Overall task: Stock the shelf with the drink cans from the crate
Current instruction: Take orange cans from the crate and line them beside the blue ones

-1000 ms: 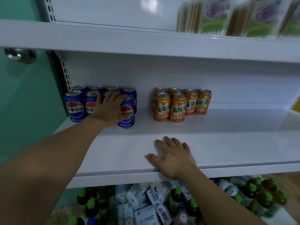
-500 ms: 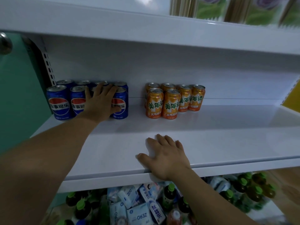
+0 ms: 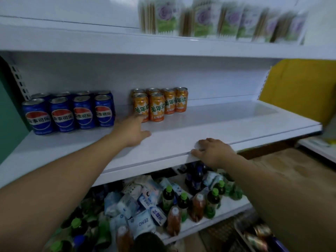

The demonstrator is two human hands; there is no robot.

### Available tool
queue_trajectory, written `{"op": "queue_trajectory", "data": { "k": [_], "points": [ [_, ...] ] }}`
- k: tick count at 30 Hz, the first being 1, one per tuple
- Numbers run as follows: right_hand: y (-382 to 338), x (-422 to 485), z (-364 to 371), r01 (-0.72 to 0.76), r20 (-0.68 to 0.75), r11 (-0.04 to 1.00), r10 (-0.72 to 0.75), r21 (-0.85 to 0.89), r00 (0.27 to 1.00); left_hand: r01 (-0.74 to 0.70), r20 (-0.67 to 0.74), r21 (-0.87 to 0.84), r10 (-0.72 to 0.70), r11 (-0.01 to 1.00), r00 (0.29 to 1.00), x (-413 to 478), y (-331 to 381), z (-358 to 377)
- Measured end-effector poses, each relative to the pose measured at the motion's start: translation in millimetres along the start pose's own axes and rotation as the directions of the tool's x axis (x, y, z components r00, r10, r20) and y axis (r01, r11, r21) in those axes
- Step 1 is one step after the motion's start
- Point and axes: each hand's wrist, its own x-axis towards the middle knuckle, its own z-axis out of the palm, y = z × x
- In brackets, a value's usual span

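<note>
My left hand [image 3: 132, 129] empty, fingers loose, at front-left of orange cans [image 3: 160, 104]. Right hand [image 3: 213, 151] flat on shelf [image 3: 236, 124] edge, nearer me. Blue cans [image 3: 69, 111] left of orange cans. Risk: clumsy nudge topples front can into row.

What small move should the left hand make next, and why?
Probably close the left hand on the front-left orange can and straighten it beside its neighbour: its fingers reach that can's base, the blue cans stand in neat rows, and the right hand only rests on the shelf edge.
</note>
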Motion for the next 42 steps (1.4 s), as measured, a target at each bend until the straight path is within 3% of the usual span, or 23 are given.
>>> {"op": "queue_trajectory", "data": {
  "k": [5, 9, 13, 17, 23, 32, 36, 40, 42],
  "points": [
    [116.1, -70.9, -17.7, -0.345, 0.015, 0.937, 0.345, 0.048, 0.938, -0.294, 0.175, -0.053, 0.298, 0.954, 0.938, -25.5, 124.4, 34.5],
    [178.7, -134.0, -12.3, -0.492, -0.009, 0.864, 0.496, 0.105, 0.869, -0.532, 0.243, -0.154, 0.553, 0.833, 0.797, -57.4, 229.7, 71.1],
    [224.3, -189.3, 10.4, -0.622, -0.002, 0.762, 0.633, 0.182, 0.774, -0.603, 0.380, -0.270, 0.659, 0.750, 0.649, -98.3, 312.5, 116.0],
    [266.1, -232.4, 53.4, -0.724, 0.086, 0.665, 0.723, 0.182, 0.686, -0.567, 0.517, -0.407, 0.692, 0.717, 0.504, -130.6, 366.4, 176.7],
    [338.8, -260.0, 131.0, -0.810, 0.269, 0.535, 0.766, 0.239, 0.584, -0.429, 0.718, -0.437, 0.594, 0.790, 0.363, -141.5, 421.5, 282.3],
    [466.1, -245.7, 259.7, -0.882, 0.469, 0.387, 0.747, 0.269, 0.471, -0.284, 0.831, -0.396, 0.472, 0.873, 0.294, -108.0, 501.8, 453.1],
    [521.7, -231.1, 338.1, -0.908, 0.541, 0.305, 0.730, 0.288, 0.417, -0.146, 0.882, -0.375, 0.400, 0.916, 0.248, -102.6, 541.3, 544.3],
    [563.6, -221.1, 425.1, -0.925, 0.618, 0.138, 0.708, 0.354, 0.342, -0.105, 0.915, -0.336, 0.351, 0.936, 0.198, -109.7, 568.3, 629.3],
    [579.6, -215.6, 463.0, -0.919, 0.652, -0.013, 0.709, 0.394, 0.269, -0.094, 0.925, -0.323, 0.335, 0.942, 0.177, -113.0, 579.3, 662.7]
  ]
}}
